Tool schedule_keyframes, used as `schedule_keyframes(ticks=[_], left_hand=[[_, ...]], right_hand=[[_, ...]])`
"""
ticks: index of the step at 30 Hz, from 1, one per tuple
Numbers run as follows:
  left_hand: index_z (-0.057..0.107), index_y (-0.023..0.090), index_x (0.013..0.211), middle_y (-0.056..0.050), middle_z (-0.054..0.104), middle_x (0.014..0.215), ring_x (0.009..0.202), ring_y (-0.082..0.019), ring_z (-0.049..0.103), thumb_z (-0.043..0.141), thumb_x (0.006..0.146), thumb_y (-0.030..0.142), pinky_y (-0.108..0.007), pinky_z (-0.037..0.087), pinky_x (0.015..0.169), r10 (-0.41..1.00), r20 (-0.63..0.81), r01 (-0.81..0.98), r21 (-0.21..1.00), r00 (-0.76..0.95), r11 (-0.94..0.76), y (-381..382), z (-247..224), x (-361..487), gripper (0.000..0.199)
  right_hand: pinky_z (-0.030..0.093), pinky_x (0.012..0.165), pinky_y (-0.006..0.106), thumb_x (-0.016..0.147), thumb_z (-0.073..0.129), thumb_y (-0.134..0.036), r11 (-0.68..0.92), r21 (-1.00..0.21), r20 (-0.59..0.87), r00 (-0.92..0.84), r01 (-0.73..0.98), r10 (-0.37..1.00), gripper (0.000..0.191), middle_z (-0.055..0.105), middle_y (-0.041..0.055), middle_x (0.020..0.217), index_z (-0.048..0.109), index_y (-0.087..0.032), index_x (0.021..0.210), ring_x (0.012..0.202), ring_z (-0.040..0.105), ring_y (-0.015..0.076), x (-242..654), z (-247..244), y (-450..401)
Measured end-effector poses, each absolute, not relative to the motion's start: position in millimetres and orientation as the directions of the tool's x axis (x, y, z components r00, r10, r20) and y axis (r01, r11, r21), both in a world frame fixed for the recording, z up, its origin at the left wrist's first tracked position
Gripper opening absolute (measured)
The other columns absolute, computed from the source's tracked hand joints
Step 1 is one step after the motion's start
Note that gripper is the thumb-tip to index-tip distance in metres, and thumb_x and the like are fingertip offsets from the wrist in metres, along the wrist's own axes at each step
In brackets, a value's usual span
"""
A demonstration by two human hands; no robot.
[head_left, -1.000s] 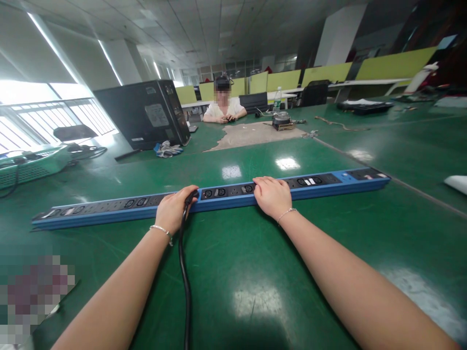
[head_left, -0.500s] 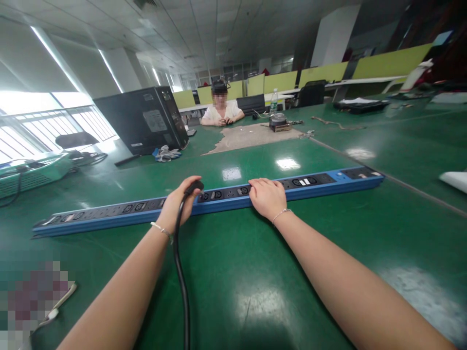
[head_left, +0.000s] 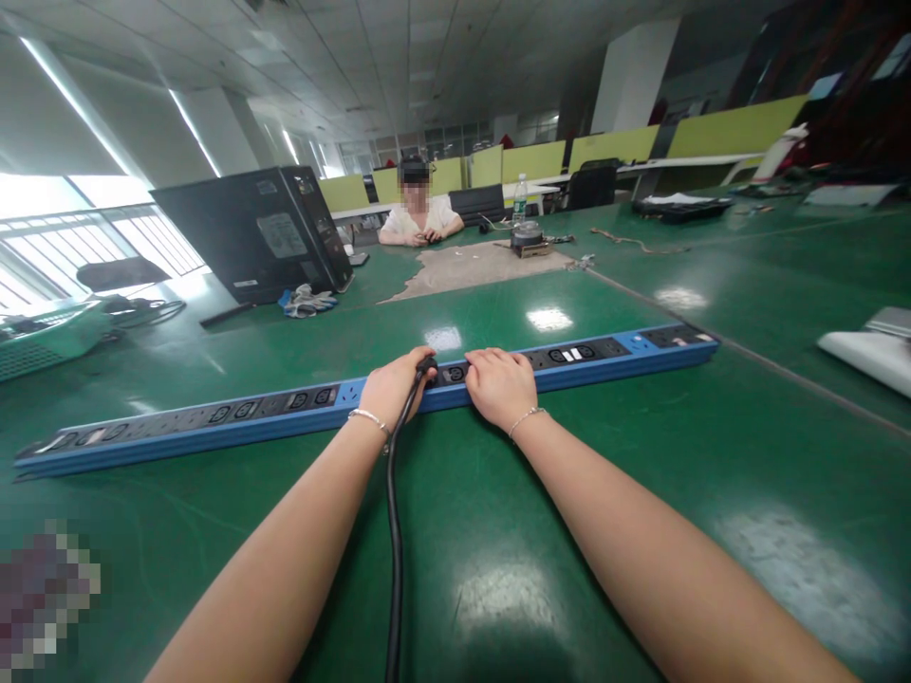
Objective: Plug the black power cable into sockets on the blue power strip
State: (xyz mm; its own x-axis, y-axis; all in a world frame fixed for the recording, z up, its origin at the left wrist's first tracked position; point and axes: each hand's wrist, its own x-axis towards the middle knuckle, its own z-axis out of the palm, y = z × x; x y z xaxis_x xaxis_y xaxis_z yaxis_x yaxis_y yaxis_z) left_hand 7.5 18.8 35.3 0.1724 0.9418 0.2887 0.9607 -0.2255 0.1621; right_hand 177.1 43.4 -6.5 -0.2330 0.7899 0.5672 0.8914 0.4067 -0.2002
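Note:
A long blue power strip (head_left: 234, 436) with black sockets lies across the green table in front of me. In my left hand (head_left: 390, 391) is a black power plug (head_left: 428, 366), held low over the middle of the strip. Whether its pins sit in a socket is hidden. Its thick black cord (head_left: 396, 541) runs down toward me, past my left wrist. My right hand (head_left: 504, 387) grips the strip just right of the plug, fingers over its top. One socket shows between the two hands.
A black computer case (head_left: 249, 232) stands at the back left, with gloves (head_left: 307, 302) beside it. Across the table (head_left: 612, 474) sits a person (head_left: 418, 216). A green basket (head_left: 53, 341) is at far left, a white object (head_left: 864, 356) at far right.
My left hand has moved right along the strip with the plug, closer to my right hand. My right hand stays on the strip. The view has shifted slightly.

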Motion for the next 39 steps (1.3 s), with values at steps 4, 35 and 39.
schedule_keyframes(ticks=[4,35,39], left_hand=[[0.048,0.027,0.12,-0.006,0.067,0.107,0.096,-0.021,0.063,0.038,0.088,0.036,-0.034,0.046,0.08,0.94,0.301,0.977,0.086,0.162,-0.196,13.2,34.4,14.1,0.034],[0.038,0.006,0.128,-0.017,0.05,0.13,0.122,-0.026,0.044,0.043,0.081,0.027,-0.045,0.032,0.102,0.905,0.38,0.979,-0.004,0.188,-0.202,5.5,4.4,1.1,0.051],[0.046,0.011,0.121,-0.015,0.053,0.128,0.121,-0.026,0.045,0.039,0.082,0.021,-0.044,0.033,0.1,0.903,0.403,0.986,0.006,0.15,-0.166,4.3,4.8,1.9,0.041]], right_hand=[[0.027,0.089,0.036,0.087,0.034,-0.025,0.409,-0.21,0.569,-0.229,0.888,0.79,0.034,0.066,0.0048,0.109,0.062,-0.021,0.106,0.103,0.053,0.0181,177.1,-7.1,43.6],[0.03,0.108,0.033,0.078,0.036,-0.01,0.799,-0.433,0.603,-0.526,0.416,0.6,0.049,0.045,0.0072,0.136,0.051,-0.016,0.124,0.127,0.037,0.0131,142.9,-4.8,25.9],[0.035,0.105,0.032,0.081,0.045,-0.017,0.758,-0.379,0.621,-0.461,0.532,0.634,0.04,0.052,0.0082,0.128,0.054,-0.017,0.12,0.121,0.045,0.0152,134.5,-6.1,25.8]])
